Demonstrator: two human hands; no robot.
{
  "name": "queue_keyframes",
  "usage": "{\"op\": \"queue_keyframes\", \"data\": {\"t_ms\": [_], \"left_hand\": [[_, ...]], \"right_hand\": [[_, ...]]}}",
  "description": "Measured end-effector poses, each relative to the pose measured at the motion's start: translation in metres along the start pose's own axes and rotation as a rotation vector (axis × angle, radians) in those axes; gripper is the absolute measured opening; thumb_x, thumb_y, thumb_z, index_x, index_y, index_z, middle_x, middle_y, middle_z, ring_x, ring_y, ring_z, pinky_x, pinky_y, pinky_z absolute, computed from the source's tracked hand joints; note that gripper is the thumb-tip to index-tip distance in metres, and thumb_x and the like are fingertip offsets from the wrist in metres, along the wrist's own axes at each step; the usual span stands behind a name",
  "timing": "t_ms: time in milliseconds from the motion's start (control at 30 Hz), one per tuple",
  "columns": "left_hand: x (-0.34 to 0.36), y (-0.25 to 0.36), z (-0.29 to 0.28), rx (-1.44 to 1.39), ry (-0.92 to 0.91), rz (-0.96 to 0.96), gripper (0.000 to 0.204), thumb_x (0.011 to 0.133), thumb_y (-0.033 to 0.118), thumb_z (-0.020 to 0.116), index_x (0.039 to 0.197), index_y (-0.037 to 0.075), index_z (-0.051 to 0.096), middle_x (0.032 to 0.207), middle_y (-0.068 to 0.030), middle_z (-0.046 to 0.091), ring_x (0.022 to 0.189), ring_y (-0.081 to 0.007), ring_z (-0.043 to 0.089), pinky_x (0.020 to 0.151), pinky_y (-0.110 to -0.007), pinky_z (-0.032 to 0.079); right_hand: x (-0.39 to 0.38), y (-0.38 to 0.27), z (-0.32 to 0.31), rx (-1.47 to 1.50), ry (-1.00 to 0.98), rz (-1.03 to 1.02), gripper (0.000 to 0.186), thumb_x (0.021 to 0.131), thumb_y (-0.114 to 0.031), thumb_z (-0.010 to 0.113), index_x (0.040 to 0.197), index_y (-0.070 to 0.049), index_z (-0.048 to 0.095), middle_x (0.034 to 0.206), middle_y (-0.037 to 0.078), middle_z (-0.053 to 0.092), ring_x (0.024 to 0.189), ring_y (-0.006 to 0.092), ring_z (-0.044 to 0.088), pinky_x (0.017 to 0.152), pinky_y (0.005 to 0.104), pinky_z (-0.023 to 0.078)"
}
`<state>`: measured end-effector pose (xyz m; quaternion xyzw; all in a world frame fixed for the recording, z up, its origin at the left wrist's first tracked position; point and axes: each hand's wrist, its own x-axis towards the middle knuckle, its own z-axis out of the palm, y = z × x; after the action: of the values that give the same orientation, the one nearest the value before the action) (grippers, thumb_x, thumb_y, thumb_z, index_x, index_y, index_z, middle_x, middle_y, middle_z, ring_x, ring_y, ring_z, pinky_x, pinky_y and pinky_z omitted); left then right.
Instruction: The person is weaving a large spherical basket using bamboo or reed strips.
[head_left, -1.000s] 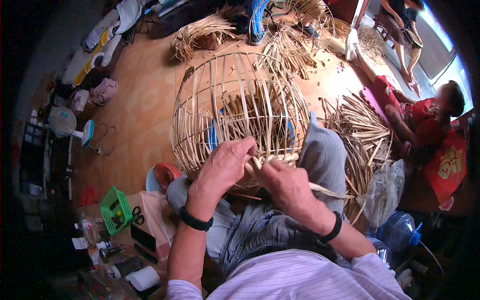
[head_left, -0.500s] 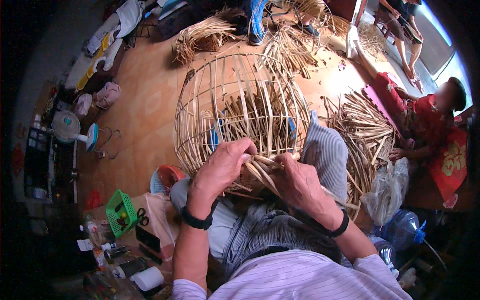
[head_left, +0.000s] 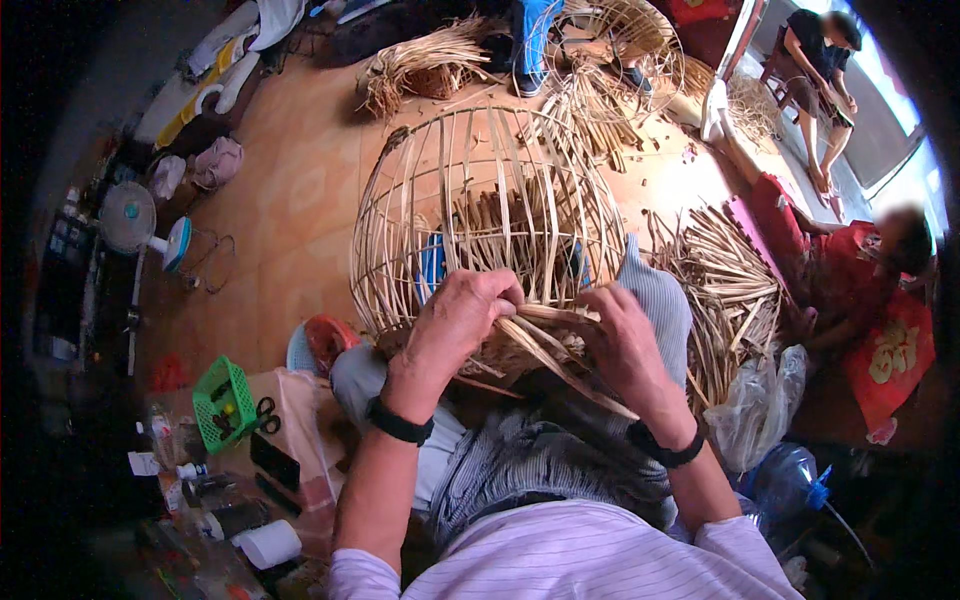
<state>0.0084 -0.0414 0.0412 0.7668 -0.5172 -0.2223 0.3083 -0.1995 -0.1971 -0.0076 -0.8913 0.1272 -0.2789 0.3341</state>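
An open-ribbed basket [head_left: 509, 190] of pale, flat plant strips stands tilted between my knees. At its near edge, my left hand [head_left: 462, 312] pinches a bunch of long strips [head_left: 560, 368] between thumb and fingers. These strips fan out toward my lap and the right. My right hand [head_left: 632, 340] has its fingers closed on a strip [head_left: 553, 314] drawn sideways from that bunch. The exact fingertip contact is partly hidden. Through the ribs, a heap of cut stalks [head_left: 480, 225] and blue patches show.
Loose strips [head_left: 725, 275] lie right, beside a person in red [head_left: 850, 250]. A plastic bag [head_left: 760, 410] and large bottle [head_left: 790, 480] are near my right elbow. Left are a green basket [head_left: 222, 405], scissors [head_left: 266, 415] and fan [head_left: 128, 210]. Another strip bundle [head_left: 425, 65] lies farther back.
My right hand has moved slightly right, away from my left, stretching a strip between them. The long strip ends have shifted below it. My left hand stays at the basket's edge.
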Motion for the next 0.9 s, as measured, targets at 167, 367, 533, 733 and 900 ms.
{"op": "queue_keyframes", "data": {"t_ms": [167, 367, 533, 733, 900], "left_hand": [[-0.008, -0.006, 0.006, 0.02, 0.044, 0.035, 0.014, 0.095, -0.002, 0.068, 0.108, 0.0, 0.071, 0.097, -0.0226, 0.074, 0.098, -0.0397, 0.076, 0.085, -0.045, 0.058], [-0.029, 0.008, 0.006, 0.061, 0.055, 0.139, 0.038, 0.088, -0.012, 0.059, 0.123, -0.001, 0.068, 0.12, -0.0222, 0.071, 0.117, -0.0441, 0.069, 0.103, -0.046, 0.056], [-0.04, 0.009, 0.014, 0.118, 0.141, 0.217, 0.042, 0.086, -0.006, 0.073, 0.127, 0.003, 0.068, 0.123, -0.02, 0.071, 0.12, -0.043, 0.069, 0.105, -0.047, 0.057], [-0.035, -0.012, 0.038, 0.12, 0.306, 0.251, 0.035, 0.085, -0.003, 0.076, 0.12, 0.005, 0.071, 0.113, -0.0175, 0.074, 0.109, -0.04, 0.073, 0.094, -0.046, 0.061], [-0.024, -0.006, 0.047, 0.133, 0.357, 0.14, 0.024, 0.086, -0.003, 0.075, 0.109, 0.004, 0.07, 0.098, -0.0163, 0.073, 0.093, -0.0397, 0.074, 0.078, -0.048, 0.059]], "right_hand": [[-0.001, -0.048, -0.009, -0.168, -0.055, -0.039, 0.028, 0.088, -0.017, 0.083, 0.105, -0.005, 0.065, 0.098, 0.014, 0.067, 0.093, 0.0379, 0.067, 0.079, 0.0481, 0.057], [-0.042, -0.033, 0.024, -0.022, -0.236, 0.132, 0.028, 0.093, -0.012, 0.078, 0.113, -0.002, 0.061, 0.093, 0.02, 0.07, 0.091, 0.0424, 0.072, 0.077, 0.0502, 0.057], [-0.036, -0.037, -0.016, 0.203, -0.465, 0.198, 0.018, 0.104, -0.009, 0.069, 0.117, 0.002, 0.061, 0.094, 0.016, 0.072, 0.077, 0.0356, 0.071, 0.068, 0.04, 0.055], [0.011, -0.058, -0.098, 0.892, -0.479, 0.676, 0.034, 0.113, -0.025, 0.06, 0.134, 0.003, 0.06, 0.108, 0.011, 0.073, 0.082, 0.0236, 0.074, 0.068, 0.0303, 0.058], [-0.009, 0.029, -0.095, 1.649, 0.164, 0.372, 0.044, 0.114, -0.018, 0.056, 0.151, 0.003, 0.047, 0.116, 0.01, 0.071, 0.089, 0.0217, 0.074, 0.072, 0.0333, 0.059]]}}
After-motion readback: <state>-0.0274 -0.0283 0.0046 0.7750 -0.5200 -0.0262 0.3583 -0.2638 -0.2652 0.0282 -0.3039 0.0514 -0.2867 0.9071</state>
